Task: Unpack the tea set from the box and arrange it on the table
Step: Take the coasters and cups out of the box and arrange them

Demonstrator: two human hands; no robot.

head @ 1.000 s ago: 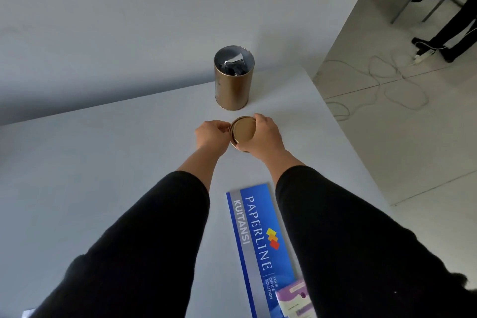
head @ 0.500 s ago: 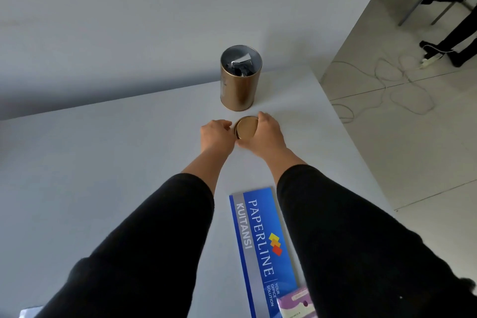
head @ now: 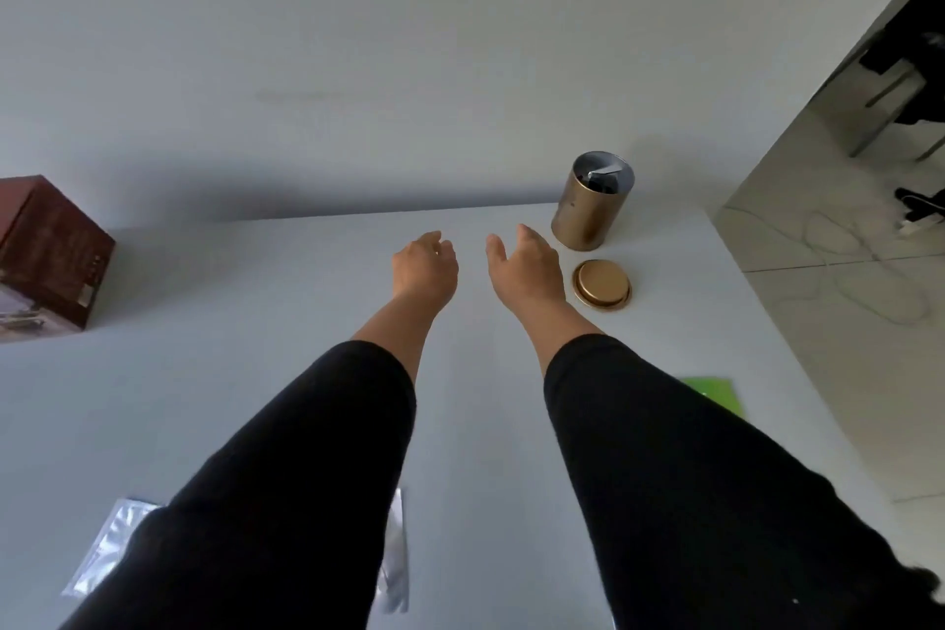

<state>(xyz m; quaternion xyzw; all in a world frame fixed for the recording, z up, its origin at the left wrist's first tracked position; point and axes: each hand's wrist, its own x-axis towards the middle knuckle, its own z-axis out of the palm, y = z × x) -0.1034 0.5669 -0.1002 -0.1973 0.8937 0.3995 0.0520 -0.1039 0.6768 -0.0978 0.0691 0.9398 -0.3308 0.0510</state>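
Lid [head: 602, 283]: flat on the table [head: 255, 373], rim up, just in front of the tin and just right of your right hand; half a second ago both your hands were on it, now neither touches it.
Tin [head: 592, 201]: upright near the table's far right corner, open, something dark and silvery inside; it stands where it stood before.
Left hand [head: 424, 269]: empty, above the table, fingers loosely curled; it has let go of the lid and moved left.
Right hand [head: 526, 264]: empty, fingers relaxed and slightly apart, thumb out; off the lid, close beside it.
Box [head: 48, 258]: dark red, at the table's far left by the wall; it was out of view earlier, since your head has turned left.
Foil bag [head: 110, 545]: silvery, near edge, partly under your left sleeve.
Green sheet [head: 716, 394]: on the right, partly hidden by your right sleeve.
Blue pad: seen earlier, now out of sight.
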